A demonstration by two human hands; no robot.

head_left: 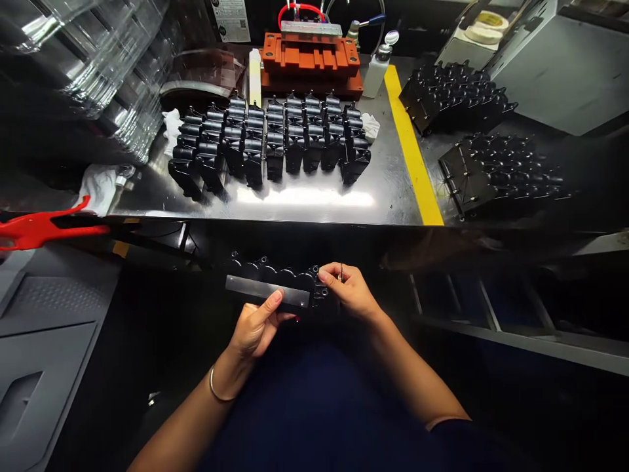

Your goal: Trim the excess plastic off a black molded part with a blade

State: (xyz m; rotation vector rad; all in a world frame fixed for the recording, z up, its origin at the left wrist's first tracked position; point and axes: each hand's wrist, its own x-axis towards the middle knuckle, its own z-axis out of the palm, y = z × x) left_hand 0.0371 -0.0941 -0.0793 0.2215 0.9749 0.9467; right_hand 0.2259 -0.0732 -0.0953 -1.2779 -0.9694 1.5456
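Note:
My left hand (258,324) is closed around the lower edge of a black molded plastic part (268,271), its thumb pressed on the flat grey strip (255,289) along the part's face. The part has a scalloped upper edge with small ring-shaped lugs and is held in front of the bench, over my lap. At its right end my right hand (351,288) is closed, thumb and index finger together beside the lugs. A thin metallic sliver (341,272) shows at those fingers; what it belongs to is hidden. A small red spot is visible beneath the part.
Similar black parts (295,131) stand in a row on the metal bench (314,206). More black parts (462,98) sit right of the yellow tape (410,144). Behind are an orange fixture (312,59) and a pump bottle (377,72). Clear plastic trays (113,78) and a red handle (44,229) are left.

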